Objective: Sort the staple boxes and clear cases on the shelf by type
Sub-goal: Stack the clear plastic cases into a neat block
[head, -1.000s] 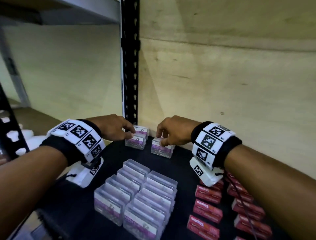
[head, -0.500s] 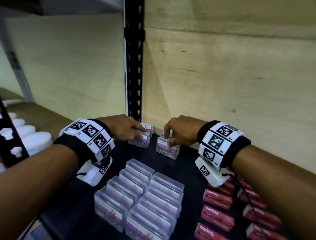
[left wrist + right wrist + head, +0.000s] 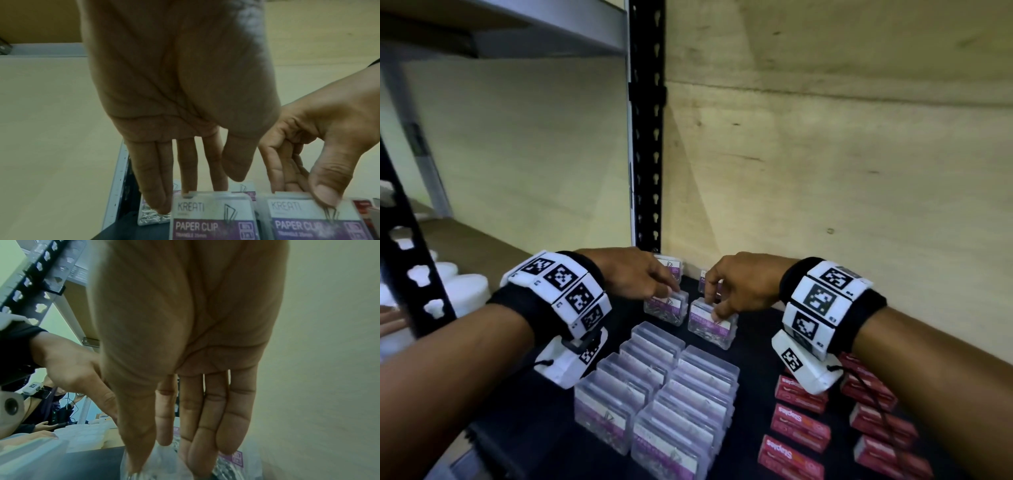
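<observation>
Two clear paper-clip cases stand side by side near the back of the dark shelf [image 3: 753, 346]. My left hand [image 3: 669, 293] reaches down over the left case [image 3: 666, 308]. In the left wrist view its straight fingers [image 3: 152, 186] touch the back of that case [image 3: 211, 211], with the thumb just above its front. My right hand [image 3: 714, 308] pinches the top of the right case [image 3: 710, 325], thumb on the label and fingers behind. Two more clear cases [image 3: 673, 269] stand against the back wall. Red staple boxes [image 3: 799, 426] lie in rows at the right.
A tight block of several clear cases [image 3: 661, 387] fills the shelf's middle front. A black perforated upright [image 3: 649, 137] rises at the back left corner, with the plywood wall [image 3: 825, 171] behind. White tubs [image 3: 458, 284] sit on the neighbouring shelf to the left.
Both hands have drawn their cases forward, away from the back wall; the two cases left at the wall now show behind them.
</observation>
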Demonstrator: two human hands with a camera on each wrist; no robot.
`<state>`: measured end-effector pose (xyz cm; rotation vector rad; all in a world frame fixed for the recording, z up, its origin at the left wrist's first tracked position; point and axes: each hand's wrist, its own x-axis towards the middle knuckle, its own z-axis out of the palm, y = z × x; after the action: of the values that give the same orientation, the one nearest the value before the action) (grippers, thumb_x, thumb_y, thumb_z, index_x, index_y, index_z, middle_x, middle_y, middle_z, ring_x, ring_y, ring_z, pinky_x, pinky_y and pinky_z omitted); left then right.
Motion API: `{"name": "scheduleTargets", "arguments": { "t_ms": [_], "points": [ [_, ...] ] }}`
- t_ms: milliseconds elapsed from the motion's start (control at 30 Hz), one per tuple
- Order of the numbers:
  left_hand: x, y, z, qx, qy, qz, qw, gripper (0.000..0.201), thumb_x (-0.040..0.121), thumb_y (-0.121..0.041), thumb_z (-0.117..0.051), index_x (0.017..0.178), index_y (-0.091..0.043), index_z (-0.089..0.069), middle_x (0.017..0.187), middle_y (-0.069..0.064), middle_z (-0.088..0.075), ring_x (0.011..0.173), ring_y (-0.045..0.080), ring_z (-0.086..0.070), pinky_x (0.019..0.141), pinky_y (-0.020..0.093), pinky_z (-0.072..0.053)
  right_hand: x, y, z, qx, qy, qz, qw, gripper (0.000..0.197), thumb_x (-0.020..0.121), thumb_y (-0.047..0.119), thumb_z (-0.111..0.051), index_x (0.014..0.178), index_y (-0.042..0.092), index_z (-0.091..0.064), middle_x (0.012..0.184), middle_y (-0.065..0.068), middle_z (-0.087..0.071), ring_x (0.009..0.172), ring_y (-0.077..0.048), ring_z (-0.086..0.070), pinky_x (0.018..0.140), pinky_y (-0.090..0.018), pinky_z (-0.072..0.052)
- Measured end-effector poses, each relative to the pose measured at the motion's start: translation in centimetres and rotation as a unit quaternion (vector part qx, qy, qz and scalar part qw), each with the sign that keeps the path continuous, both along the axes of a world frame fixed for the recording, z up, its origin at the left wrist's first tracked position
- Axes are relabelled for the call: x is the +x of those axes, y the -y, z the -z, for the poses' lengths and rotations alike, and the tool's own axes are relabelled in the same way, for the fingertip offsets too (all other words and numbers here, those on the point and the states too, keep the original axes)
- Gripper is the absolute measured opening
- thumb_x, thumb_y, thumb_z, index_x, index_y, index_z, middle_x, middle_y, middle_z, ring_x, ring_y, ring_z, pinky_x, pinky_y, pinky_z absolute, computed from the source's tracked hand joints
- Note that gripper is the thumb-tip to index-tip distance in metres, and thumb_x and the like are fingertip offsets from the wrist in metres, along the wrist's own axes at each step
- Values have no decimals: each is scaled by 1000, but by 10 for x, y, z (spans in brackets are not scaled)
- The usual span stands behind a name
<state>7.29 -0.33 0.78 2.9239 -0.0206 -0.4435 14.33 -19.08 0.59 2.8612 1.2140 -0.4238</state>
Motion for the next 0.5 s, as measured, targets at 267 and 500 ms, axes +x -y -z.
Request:
{"name": "scheduleTargets", "arguments": {
  "t_ms": [267,500],
  "points": [
    [-21,12,-5,4,-21,17,1000,30,98,-47,-46,126,-51,-59,141,-15,-51,120,5,-45,106,31,-30,-25,12,-1,6,-15,-16,1000,29,87,38,-73,112,27,-66,86,15,-64,89,-10,-63,73,-25,-44],
    [-34,24,-15,24,-46,10,999,32,100,-43,-47,128,-44,-60,137,-17,-54,113,3,-44,101,27,-30,-39,16,-2,8,-31,-22,999,30,88,37,-72,115,25,-65,77,18,-58,90,-9,-61,75,-27,-44]
  ]
}}
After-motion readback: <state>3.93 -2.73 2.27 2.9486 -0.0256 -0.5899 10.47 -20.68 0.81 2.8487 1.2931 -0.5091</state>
